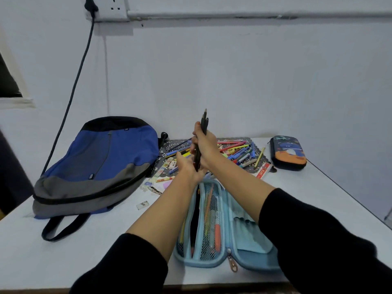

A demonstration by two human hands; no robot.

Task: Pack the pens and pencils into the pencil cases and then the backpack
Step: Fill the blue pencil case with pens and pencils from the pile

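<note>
Black sleeves [127,262] and forearms cross the open light blue pencil case [250,236] lying on the worktop [84,251] below the hands, hiding parts of it. The right hand [206,145], above the left hand [187,166], joins it in gripping an upright bundle of dark pens [204,124]; their number is unclear. Beyond the hands lie loose pens [239,151], partly hidden. The backpack [101,158] lies to the left, the dark pencil case [288,152] to the right.

Backpack [99,164] left of open case [222,228]; pens [237,151] behind.

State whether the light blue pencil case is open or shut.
Open: the light blue pencil case lies spread flat, mesh pocket showing pens.
</note>
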